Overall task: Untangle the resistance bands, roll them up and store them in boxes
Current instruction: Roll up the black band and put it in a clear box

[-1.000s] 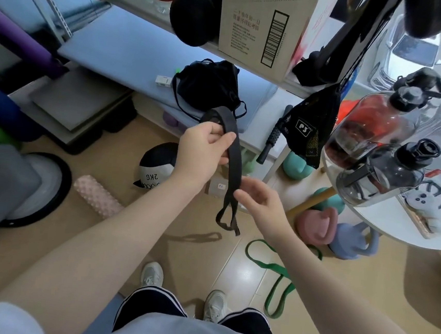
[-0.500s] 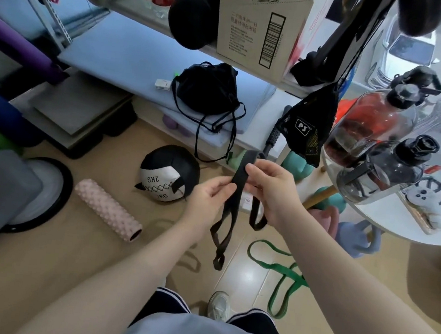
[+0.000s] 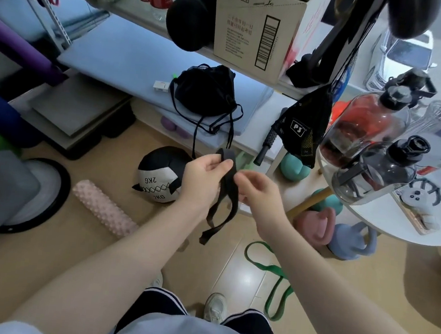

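Shelf unit [image 3: 133,58] fills upper left, blue mat on its lower level, rolled mats in purple, blue and green stacked at far left. Round white worktop [image 3: 386,223] at right edge, carrying two large lidded bottles, one reddish, one dark. Cardboard box [image 3: 257,27] with a barcode stands on the upper shelf, top open, a black ball just beside it on the left. Black drawstring bag [image 3: 208,90] sits on the blue mat below, cords trailing over the shelf edge. Black mesh bag [image 3: 303,129] hangs near the worktop. On the floor: black-and-white medicine ball [image 3: 156,177] marked 2KG, pink knobbed foam roller [image 3: 105,208] near it, pink and blue kettlebells under the worktop. Green resistance band [image 3: 271,274] lies loose on the floor, right of the person's shoes. Black resistance band [image 3: 225,194] is held up in the air in front of the person, above the floor, between both hands; it hangs in a folded loop with the lower ends dangling free. Left hand [image 3: 202,181] pinches the top fold of the band, thumb and fingers curled on it. Right hand [image 3: 257,192] is touching the band's right side, fingers curled toward it; picture is blurred there, actual grip cannot be told.
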